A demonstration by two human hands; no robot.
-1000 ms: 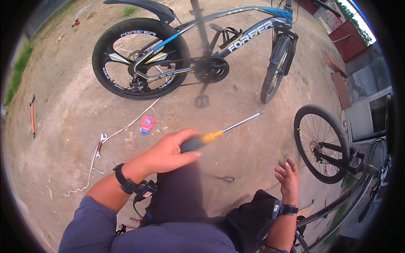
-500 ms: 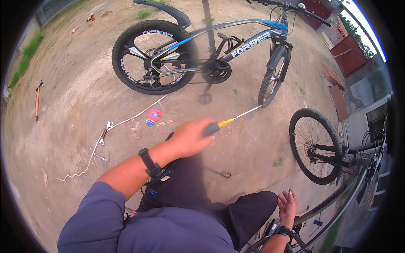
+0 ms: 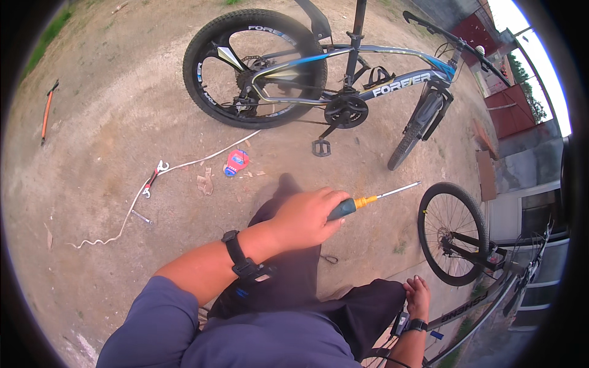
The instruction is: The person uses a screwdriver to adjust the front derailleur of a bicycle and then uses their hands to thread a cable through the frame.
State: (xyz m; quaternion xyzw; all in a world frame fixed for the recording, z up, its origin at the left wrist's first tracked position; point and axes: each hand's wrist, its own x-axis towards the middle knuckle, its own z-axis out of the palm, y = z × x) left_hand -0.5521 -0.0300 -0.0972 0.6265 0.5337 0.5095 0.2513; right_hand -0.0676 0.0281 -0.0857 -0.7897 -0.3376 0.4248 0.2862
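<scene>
My left hand (image 3: 307,218) is closed round the dark green handle of a screwdriver (image 3: 367,202) with a yellow collar. Its long metal shaft points right and slightly up. The tip ends just short, in the picture, of the wheel (image 3: 453,234) of a second bicycle at the right. Beside my right knee is my right hand (image 3: 418,295), its fingers loosely bent and apart, with nothing seen in it. Both wrists have black straps. Beyond my hands stands a blue and black bicycle (image 3: 343,92), its rear wheel at the left.
A white cord (image 3: 202,161) runs across the dirt ground. On or beside it lie a red-handled wrench (image 3: 153,178), a small metal rod (image 3: 142,216) and a red and blue card (image 3: 237,162). Far left lies an orange-handled tool (image 3: 46,116). The second bicycle's frame (image 3: 460,310) stands close at my right.
My left hand has moved right and slightly down with the screwdriver. The view has shifted, so the blue bicycle appears farther right. My right hand stays by my knee.
</scene>
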